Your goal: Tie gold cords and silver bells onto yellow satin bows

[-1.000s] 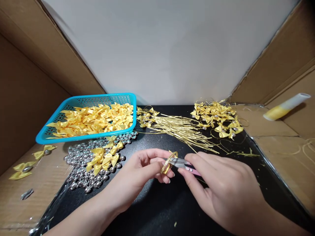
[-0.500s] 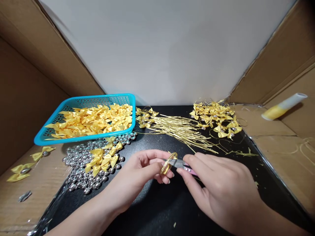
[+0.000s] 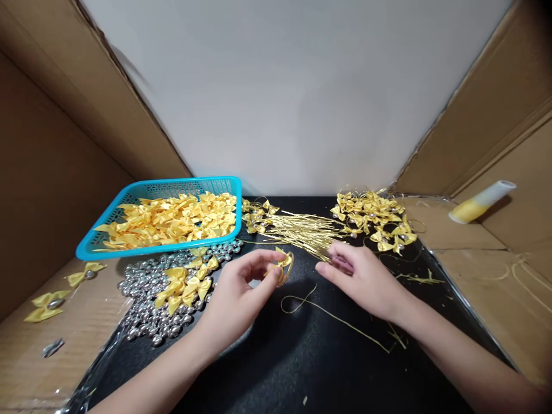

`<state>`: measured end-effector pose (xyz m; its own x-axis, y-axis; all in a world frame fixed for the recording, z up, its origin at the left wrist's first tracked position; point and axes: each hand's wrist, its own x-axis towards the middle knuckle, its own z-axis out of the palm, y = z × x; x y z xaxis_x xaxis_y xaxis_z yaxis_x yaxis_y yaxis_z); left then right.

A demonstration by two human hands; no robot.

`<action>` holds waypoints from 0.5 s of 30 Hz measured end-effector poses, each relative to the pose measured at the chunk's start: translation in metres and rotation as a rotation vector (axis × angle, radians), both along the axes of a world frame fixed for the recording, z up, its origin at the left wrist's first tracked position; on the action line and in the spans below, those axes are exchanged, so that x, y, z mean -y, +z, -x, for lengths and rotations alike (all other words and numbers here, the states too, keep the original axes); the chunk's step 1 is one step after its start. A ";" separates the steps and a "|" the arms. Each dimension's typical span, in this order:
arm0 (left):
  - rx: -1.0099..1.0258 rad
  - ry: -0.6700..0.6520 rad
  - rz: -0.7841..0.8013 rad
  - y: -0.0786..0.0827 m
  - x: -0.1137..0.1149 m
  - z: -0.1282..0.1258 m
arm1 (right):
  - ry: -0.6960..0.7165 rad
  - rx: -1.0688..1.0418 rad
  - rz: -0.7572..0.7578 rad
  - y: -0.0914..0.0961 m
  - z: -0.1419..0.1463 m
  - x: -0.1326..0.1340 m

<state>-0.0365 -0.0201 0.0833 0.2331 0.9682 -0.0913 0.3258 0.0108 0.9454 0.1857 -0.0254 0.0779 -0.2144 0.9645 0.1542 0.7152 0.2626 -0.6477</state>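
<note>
My left hand (image 3: 235, 296) pinches a small yellow ribbon bow with a gold wire loop (image 3: 283, 267) between thumb and fingertips, just above the black mat (image 3: 276, 356). My right hand (image 3: 364, 279) lies palm down to its right, fingers curled over the pink handle of small snips (image 3: 344, 265), whose blades are hidden. Its fingertips reach the near end of a bundle of gold wire pieces (image 3: 302, 227). One loose gold wire (image 3: 332, 319) trails across the mat between and in front of both hands.
A blue basket (image 3: 129, 192) of yellow bows stands at the back left, with silver beads (image 3: 146, 287) and a few bows (image 3: 185, 284) spilled before it. Finished bows (image 3: 375, 218) are heaped at the back right. Cardboard walls flank the mat; a yellow-white tube (image 3: 480, 202) lies right.
The view tilted and both hands moved farther away. The right hand drew the snips away from the loop to the right. A long cut wire now lies on the mat.
</note>
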 end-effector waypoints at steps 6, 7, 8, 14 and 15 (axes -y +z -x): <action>-0.108 -0.082 -0.210 -0.008 0.002 0.000 | 0.054 0.465 -0.067 -0.036 0.012 -0.003; -0.068 -0.095 -0.171 -0.008 0.003 -0.001 | 0.097 0.507 -0.081 -0.040 0.014 -0.002; -0.020 -0.106 -0.122 -0.008 0.003 -0.002 | 0.134 0.535 -0.094 -0.044 0.016 -0.002; 0.262 -0.194 0.147 -0.002 0.007 -0.006 | 0.209 0.555 -0.187 -0.058 0.017 -0.004; 0.280 -0.198 0.164 -0.002 0.008 -0.007 | 0.211 0.549 -0.194 -0.059 0.016 -0.004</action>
